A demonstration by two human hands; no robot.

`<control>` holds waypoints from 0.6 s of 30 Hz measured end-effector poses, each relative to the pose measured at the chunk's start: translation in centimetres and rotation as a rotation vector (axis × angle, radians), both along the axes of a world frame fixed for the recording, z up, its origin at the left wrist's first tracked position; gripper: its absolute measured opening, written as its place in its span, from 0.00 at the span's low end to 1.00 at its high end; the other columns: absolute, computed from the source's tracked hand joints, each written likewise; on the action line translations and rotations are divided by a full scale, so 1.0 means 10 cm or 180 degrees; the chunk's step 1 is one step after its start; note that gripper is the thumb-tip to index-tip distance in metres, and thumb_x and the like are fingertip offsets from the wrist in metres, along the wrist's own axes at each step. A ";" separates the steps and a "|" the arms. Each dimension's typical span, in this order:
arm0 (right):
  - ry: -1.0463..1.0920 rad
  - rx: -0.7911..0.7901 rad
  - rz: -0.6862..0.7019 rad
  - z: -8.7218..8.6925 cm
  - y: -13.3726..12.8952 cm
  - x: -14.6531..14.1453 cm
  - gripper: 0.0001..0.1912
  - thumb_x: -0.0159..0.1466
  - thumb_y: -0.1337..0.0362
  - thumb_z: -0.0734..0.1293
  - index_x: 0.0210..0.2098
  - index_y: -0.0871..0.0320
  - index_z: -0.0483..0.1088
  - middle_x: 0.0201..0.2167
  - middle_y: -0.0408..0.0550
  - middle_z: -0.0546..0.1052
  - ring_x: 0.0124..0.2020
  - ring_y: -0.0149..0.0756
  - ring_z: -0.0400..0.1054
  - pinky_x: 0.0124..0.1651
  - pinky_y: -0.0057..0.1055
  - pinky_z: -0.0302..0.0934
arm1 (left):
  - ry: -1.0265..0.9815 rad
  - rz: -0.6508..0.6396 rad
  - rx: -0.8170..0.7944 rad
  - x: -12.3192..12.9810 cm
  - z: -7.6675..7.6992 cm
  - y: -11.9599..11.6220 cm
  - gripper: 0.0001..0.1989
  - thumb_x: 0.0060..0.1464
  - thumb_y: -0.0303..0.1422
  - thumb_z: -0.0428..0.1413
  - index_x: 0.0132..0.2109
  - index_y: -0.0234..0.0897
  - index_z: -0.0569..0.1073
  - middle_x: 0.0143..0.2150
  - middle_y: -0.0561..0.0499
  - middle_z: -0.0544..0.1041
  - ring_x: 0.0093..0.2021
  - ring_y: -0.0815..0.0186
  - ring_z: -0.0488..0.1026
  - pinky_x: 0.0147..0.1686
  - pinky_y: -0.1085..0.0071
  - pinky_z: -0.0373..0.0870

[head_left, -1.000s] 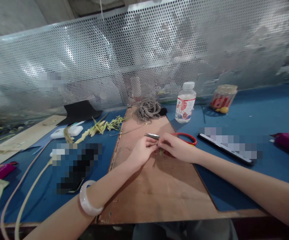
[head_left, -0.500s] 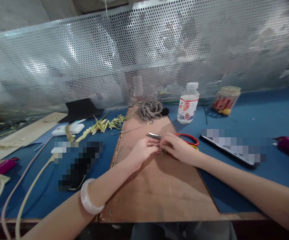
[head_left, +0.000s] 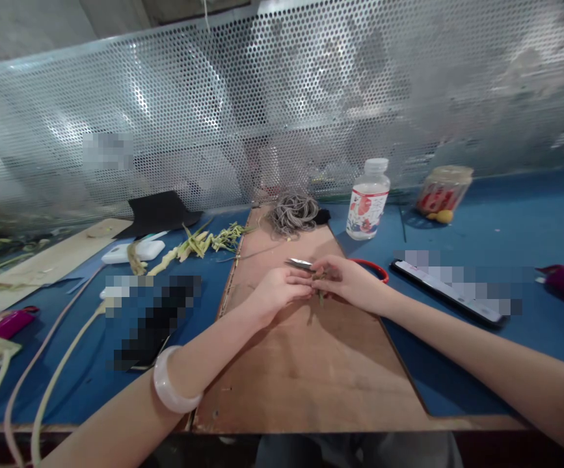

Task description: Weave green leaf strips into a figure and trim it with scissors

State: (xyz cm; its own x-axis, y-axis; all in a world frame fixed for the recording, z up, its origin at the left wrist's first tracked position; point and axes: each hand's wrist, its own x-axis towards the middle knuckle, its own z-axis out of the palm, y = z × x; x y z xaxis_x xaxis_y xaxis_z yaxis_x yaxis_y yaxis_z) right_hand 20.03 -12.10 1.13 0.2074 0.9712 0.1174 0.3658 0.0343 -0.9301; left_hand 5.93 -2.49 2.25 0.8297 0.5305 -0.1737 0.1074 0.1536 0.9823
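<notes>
Over the brown wooden board [head_left: 301, 377], my left hand [head_left: 282, 292] and my right hand [head_left: 343, 283] meet at the fingertips. Between them is a small greenish-brown plant piece [head_left: 321, 292], pinched by my right fingers, with its lower end hanging down. The fingers of my left hand are pressed together at the left side of the piece; what they grip is too small to make out. Scissors with red handles [head_left: 370, 263] lie behind my right hand, which hides their middle; the blade tip sticks out on the left.
A coil of grey cord [head_left: 294, 214] lies at the board's far end. Right of it stand a bottle [head_left: 368, 201] and a jar [head_left: 443, 192], with a phone [head_left: 450, 292] nearer. Plant stems [head_left: 196, 246], a dark phone [head_left: 159, 322] and cables [head_left: 62, 354] lie left.
My right hand has shifted slightly and its fingers have opened a little from the left fingertips, so more of the plant piece shows. The yellow part by the scissors' handles is now hidden.
</notes>
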 end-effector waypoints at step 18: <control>0.0877 -0.0137 0.0091 -0.04 0.03 0.07 0.11 0.53 0.64 0.69 0.33 0.60 0.65 0.29 0.45 0.72 0.25 0.27 0.67 0.28 0.26 0.62 | 0.0098 0.0254 0.0713 0.06 -0.04 -0.03 0.14 0.39 0.24 0.62 0.37 0.30 0.70 0.32 0.46 0.78 0.32 0.67 0.74 0.38 0.71 0.67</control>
State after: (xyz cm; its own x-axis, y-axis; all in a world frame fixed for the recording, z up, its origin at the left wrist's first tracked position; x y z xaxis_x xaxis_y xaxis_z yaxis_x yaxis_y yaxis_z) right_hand 20.73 -11.75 0.75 0.1982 0.9800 0.0188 0.0984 -0.0008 -0.9951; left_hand 6.54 -2.80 1.90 0.7798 0.6223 -0.0689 0.1341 -0.0585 0.9892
